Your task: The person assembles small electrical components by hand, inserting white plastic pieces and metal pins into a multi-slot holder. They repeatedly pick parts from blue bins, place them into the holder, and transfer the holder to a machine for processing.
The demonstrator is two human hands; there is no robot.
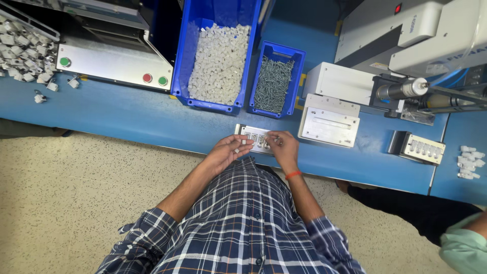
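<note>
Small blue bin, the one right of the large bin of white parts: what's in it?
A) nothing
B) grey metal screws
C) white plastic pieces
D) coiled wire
B: the small blue bin holds a heap of thin grey metal screws, while the white plastic pieces fill the large blue bin on its left.

Pretty standard factory bench setup here: a long blue workbench (127, 114) runs across the shot, with a speckled beige floor (66, 203) below it. Grey machine housings (385, 30) sit at the back right, and the lighting's bright and even, no harsh shadows.
</note>
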